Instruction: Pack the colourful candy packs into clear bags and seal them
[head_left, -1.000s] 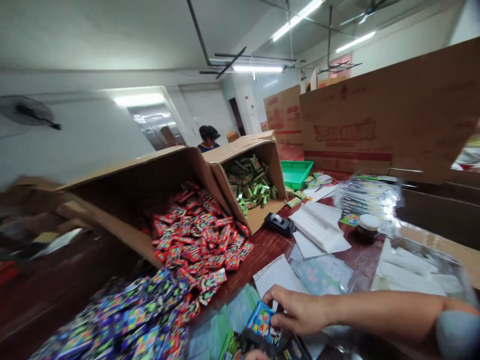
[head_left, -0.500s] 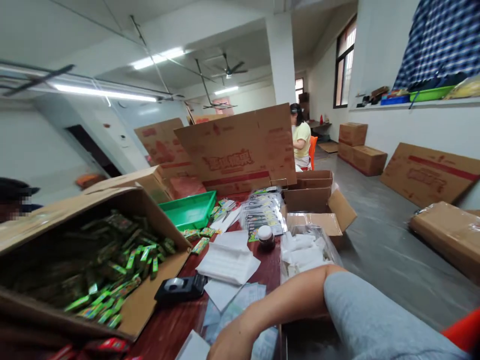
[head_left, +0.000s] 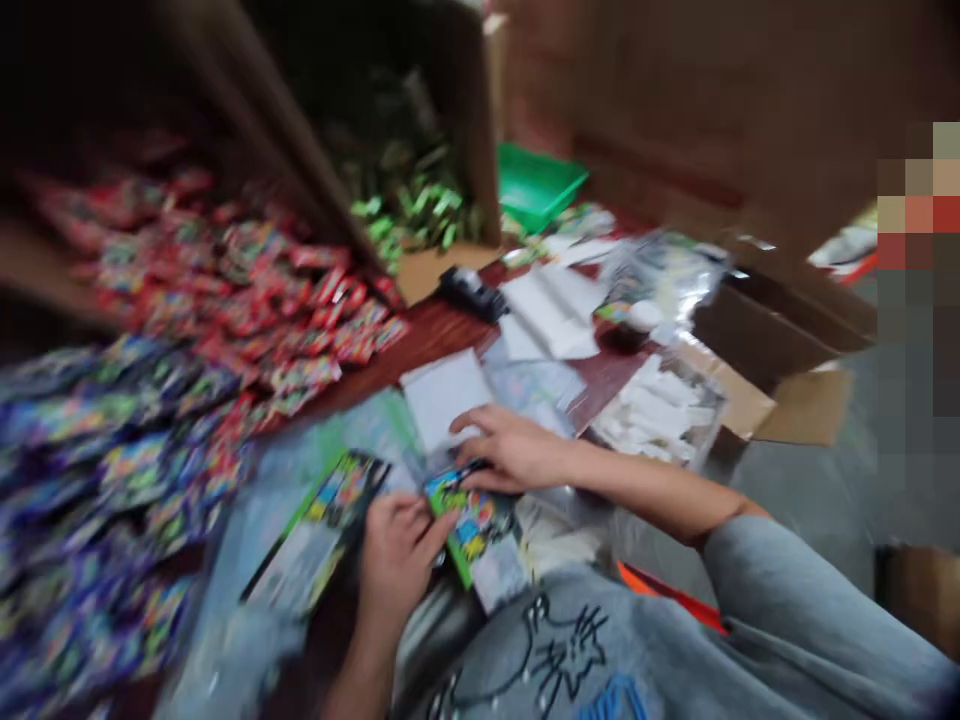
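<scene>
The picture is smeared by motion. My left hand (head_left: 397, 560) grips the left edge of a colourful printed card (head_left: 476, 525) with a green border, held just above my lap. My right hand (head_left: 504, 450) reaches in from the right and pinches the top of the same card, its fingers curled. A second printed card (head_left: 330, 515) lies to the left of my left hand on clear plastic bags (head_left: 360, 430). A white sheet (head_left: 442, 390) lies just beyond my right hand's fingers.
Red packets (head_left: 285, 300) spill from a tipped carton and blue-purple packets (head_left: 90, 450) pile at the left. Green packets (head_left: 405, 200) fill another carton. A green tray (head_left: 536, 185), a black tape dispenser (head_left: 472, 292), white sheets (head_left: 555, 310) and an open carton (head_left: 780, 400) lie further back and right.
My head has swung from the room back down to the table. Both hands are now in view on the colourful card; half a second ago only my right forearm showed.
</scene>
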